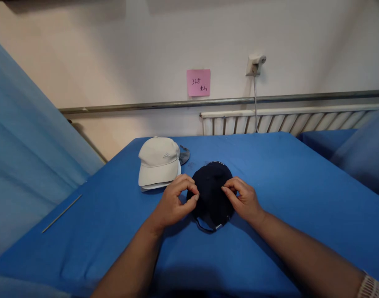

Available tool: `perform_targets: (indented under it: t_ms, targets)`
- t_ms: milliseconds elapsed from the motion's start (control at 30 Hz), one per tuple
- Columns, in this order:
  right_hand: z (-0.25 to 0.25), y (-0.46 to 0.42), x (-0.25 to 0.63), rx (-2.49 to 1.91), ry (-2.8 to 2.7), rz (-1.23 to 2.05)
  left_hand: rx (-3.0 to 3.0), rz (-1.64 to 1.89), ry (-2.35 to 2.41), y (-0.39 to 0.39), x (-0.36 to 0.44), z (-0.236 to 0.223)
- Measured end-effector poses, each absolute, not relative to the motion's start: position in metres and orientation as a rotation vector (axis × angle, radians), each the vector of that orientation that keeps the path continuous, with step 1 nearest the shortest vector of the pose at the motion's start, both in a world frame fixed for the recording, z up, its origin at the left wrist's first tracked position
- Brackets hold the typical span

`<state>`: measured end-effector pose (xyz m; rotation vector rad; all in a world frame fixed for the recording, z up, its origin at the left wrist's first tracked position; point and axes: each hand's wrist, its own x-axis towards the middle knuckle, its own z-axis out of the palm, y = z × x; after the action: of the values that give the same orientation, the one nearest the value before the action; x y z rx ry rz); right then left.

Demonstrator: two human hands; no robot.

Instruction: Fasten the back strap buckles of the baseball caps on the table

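Note:
A dark navy cap lies on the blue-covered table with its back strap and small metal buckle toward me. My left hand is at its left side, thumb and forefinger pinched together on the fabric. On the other side, my right hand pinches the cap's cloth between thumb and fingertips. Both hands are over the crown, a short gap apart. Behind and to the left, an off-white cap with a small embroidered mark rests on another light cap, whose brim peeks out below.
Part of a grey cap shows behind the off-white one. A thin stick lies at the table's left. Blue curtains hang at the left and right. A radiator, metal rail and plugged-in socket line the wall.

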<state>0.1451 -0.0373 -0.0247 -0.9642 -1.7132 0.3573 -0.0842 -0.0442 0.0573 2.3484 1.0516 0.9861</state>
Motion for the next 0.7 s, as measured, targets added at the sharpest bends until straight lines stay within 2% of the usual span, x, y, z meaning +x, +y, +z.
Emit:
perform_targets:
  t_ms: [133, 367, 700]
  targets:
    - [-0.02, -0.042, 0.144, -0.949, -1.79, 0.279, 2.267, 1.084, 1.205, -0.043, -0.079, 0.057]
    - [-0.016, -0.048, 0.146, -0.852, -1.921, 0.047, 2.45, 0.873, 1.257, -0.036, -0.064, 0.069]
    - [-0.015, -0.036, 0.156, -0.964, -1.69, 0.283, 2.248, 0.892, 1.224, -0.039, -0.062, 0.076]
